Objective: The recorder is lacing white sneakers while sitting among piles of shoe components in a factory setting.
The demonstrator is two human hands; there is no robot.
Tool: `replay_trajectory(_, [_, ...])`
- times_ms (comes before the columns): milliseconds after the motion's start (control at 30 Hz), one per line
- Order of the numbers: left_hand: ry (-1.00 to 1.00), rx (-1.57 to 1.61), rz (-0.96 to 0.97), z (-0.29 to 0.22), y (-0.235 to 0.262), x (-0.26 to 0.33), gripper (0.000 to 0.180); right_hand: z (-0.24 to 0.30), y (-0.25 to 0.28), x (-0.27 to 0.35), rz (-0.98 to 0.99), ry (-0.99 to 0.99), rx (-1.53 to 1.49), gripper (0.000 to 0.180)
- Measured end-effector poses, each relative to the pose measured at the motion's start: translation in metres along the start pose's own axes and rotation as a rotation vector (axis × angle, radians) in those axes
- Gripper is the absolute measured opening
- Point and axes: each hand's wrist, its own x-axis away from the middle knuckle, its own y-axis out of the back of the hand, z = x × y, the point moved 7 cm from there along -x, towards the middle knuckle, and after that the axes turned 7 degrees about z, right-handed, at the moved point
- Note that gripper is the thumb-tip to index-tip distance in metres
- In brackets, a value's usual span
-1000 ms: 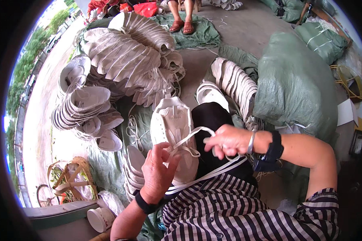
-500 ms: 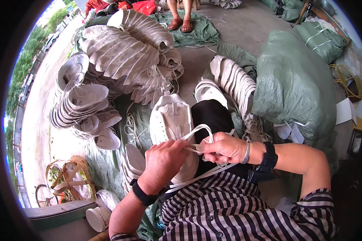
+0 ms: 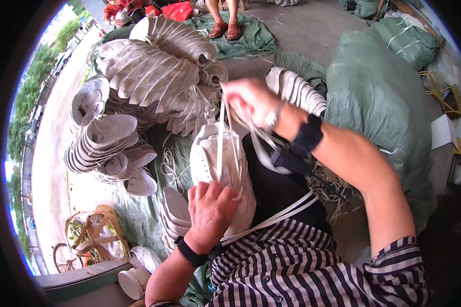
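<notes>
Bracing white shoe at frame centre, likely for steadiness: left hand, fingers curled, can't tell if pinching. Right hand, above, blurred, pinches white laces, seemingly for tension. Upper left: shoe stacks, nested probably to save room.

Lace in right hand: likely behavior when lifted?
Likely floppy: the white lace runs straight below the right hand but curves loosely to one side. Probably light, being thin and narrow. Might tangle, since several strands run close together.
</notes>
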Motion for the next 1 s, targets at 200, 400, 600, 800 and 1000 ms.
replay_trajectory(200, [0.194,0.214,-0.249,0.015,0.012,0.019,0.059,0.040,-0.040,0.019,0.306,0.139,0.205,0.029])
replay_trajectory(400, [0.341,0.387,-0.208,0.033,-0.006,0.028,0.067,0.044,-0.042,0.024,0.231,0.050,0.401,0.027])
replay_trajectory(600, [0.364,0.382,-0.205,0.035,-0.019,0.027,0.071,0.101,-0.051,0.022,0.381,0.213,0.327,0.029])
replay_trajectory(800, [0.285,0.285,-0.178,0.028,-0.011,0.028,0.069,0.101,-0.123,0.088,0.553,0.456,1.070,0.028])
replay_trajectory(1000, [0.301,0.231,-0.140,0.022,-0.019,0.034,0.068,0.083,-0.168,0.141,0.819,0.526,0.805,0.025])
